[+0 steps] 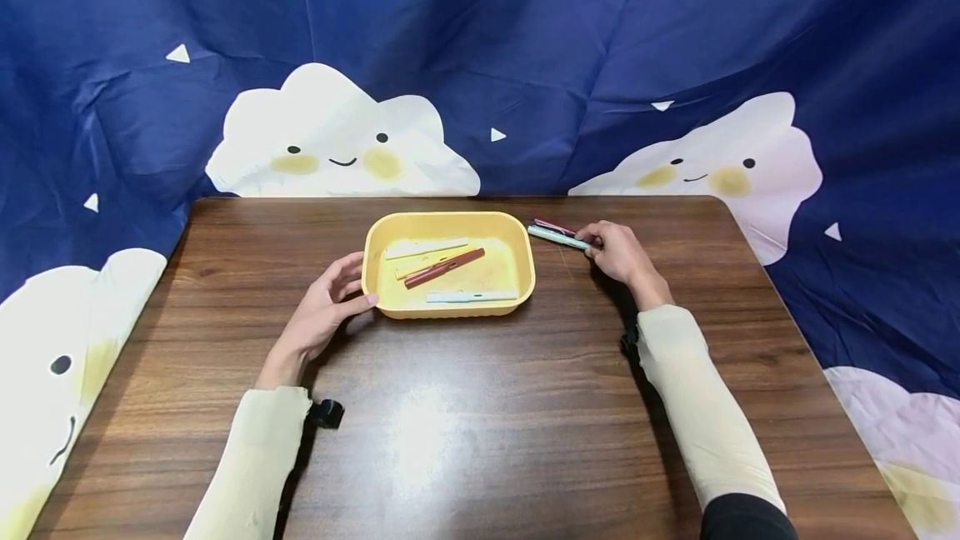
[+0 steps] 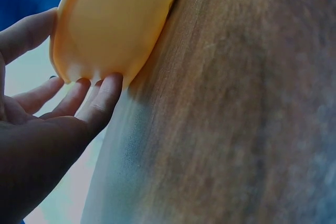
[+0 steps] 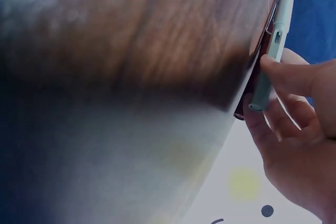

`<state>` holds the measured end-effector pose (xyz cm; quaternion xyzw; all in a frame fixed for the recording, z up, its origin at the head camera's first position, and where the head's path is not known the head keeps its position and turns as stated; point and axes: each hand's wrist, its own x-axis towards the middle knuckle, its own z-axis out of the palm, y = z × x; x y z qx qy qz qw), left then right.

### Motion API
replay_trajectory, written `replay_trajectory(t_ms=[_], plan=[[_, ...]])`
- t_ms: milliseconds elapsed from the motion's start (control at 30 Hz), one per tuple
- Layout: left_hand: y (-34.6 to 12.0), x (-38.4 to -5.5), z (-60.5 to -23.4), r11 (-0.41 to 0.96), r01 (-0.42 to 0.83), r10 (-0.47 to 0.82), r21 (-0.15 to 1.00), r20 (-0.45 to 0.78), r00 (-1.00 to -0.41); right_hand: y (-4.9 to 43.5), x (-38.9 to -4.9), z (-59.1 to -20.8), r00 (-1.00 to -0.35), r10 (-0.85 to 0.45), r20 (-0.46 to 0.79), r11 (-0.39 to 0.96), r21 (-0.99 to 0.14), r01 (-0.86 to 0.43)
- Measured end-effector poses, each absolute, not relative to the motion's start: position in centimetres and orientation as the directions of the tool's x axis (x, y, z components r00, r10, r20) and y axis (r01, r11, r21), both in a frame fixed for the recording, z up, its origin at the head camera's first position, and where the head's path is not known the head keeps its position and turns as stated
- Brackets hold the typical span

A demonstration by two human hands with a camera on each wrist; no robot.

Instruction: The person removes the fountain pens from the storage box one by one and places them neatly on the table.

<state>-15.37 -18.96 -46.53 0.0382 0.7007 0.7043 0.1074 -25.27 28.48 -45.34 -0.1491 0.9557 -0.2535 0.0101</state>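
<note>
A yellow plastic box (image 1: 450,312) stands on the table with several capped pens inside: a brown-red pen (image 1: 444,268), a pale blue pen (image 1: 471,297), a cream pen (image 1: 426,249) and a yellow pen. My left hand (image 1: 330,300) rests against the box's left end, thumb by the near corner and the other fingers spread along the wall. Right of the box, my right hand (image 1: 618,252) pinches a mint-green pen (image 1: 558,237) near one end. A dark red pen (image 3: 257,72) lies alongside it, partly hidden behind the mint one; a fingertip reaches its end.
The brown wooden table (image 1: 480,423) ends in a far edge just behind the box. A blue curtain (image 1: 525,40) with cloud faces hangs beyond that edge and at the sides. Black wrist cameras, such as the left one (image 1: 327,413), stick out from the sleeves.
</note>
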Motion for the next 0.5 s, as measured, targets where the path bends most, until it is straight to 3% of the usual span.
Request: replay_trajectory(t_ms=[500], plan=[[-18.89,-15.32,-46.55,0.001,-0.095,0.205,0.995,-0.093,-0.974,29.10,-25.82,-45.36,-0.970,-0.241,-0.029,0.870,-0.449,-0.203]])
